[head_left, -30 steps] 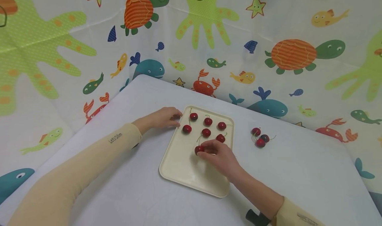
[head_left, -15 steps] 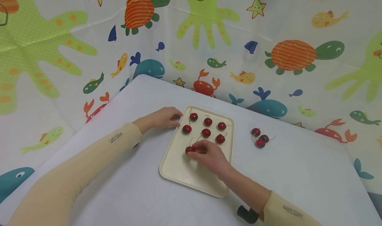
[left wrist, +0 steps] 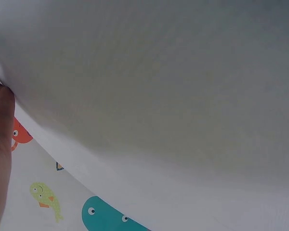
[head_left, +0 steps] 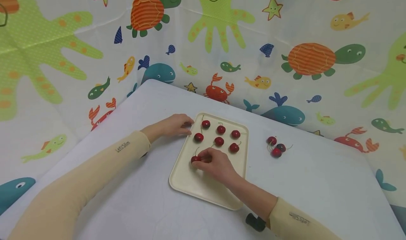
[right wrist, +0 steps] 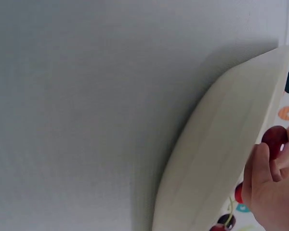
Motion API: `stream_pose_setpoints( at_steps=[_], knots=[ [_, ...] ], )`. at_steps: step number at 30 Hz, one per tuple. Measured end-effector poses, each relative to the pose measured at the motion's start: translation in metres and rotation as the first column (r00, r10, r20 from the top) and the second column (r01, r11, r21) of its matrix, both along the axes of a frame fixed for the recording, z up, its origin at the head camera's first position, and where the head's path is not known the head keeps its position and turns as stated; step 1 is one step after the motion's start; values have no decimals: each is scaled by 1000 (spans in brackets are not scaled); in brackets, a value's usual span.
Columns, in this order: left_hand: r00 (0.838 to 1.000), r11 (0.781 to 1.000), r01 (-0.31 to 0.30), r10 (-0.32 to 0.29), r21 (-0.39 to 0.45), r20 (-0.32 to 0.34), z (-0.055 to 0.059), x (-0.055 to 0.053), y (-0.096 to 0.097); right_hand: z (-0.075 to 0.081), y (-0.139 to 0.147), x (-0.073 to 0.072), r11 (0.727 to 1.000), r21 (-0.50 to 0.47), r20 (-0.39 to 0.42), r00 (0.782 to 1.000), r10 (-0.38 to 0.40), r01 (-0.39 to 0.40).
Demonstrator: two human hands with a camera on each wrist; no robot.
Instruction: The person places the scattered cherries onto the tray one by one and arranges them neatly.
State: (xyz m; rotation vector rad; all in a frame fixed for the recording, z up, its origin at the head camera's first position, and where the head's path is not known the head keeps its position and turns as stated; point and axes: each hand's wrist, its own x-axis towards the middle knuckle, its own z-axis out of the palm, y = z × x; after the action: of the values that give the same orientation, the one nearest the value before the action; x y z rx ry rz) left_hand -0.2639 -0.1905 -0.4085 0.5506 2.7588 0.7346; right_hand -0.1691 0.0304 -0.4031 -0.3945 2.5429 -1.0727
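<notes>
- Pinching a dark red cherry (head_left: 195,159) by its sides, the fingertips and thumb of the right hand (head_left: 217,164) had it at 9 o'clock of the tray's middle; its stem pointed to about 12 o'clock. Whether it touched the tray could not be told.
- Around that fruit lay the cream tray (head_left: 204,189), a shallow rectangle with rounded corners and a raised rim.
- Six other cherries (head_left: 219,141) sat on the tray in two rows of three, between 12 and 3 o'clock of the pinched one, spaced apart.
- At the tray's 11 o'clock edge, the left hand (head_left: 175,124) touched the rim, thumb and fingers spread apart.
- Off the tray, between 2 and 3 o'clock, three loose cherries (head_left: 276,152) clustered on the white tabletop (head_left: 317,183), one darker than the others.
- Beige sleeves (head_left: 104,159) covered both forearms, which entered from 8 and 4 o'clock; a black device (head_left: 255,222) showed below the right wrist.
- Toward 12 o'clock hung a white backdrop (head_left: 247,0) printed with sea creatures.
</notes>
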Motion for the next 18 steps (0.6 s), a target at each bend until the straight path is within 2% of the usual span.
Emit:
stream_pose_setpoints(
  at_steps=[9, 18],
  knots=[
    [1000, 1000, 1, -1, -11, 3, 2, 2, 0, -1, -9, 1, 999, 46, -49, 998, 28, -26],
    [1000, 1000, 10, -10, -1, -14, 0, 1, -1, -4, -14, -1, 998, 59, -81, 996, 42, -38]
  ],
)
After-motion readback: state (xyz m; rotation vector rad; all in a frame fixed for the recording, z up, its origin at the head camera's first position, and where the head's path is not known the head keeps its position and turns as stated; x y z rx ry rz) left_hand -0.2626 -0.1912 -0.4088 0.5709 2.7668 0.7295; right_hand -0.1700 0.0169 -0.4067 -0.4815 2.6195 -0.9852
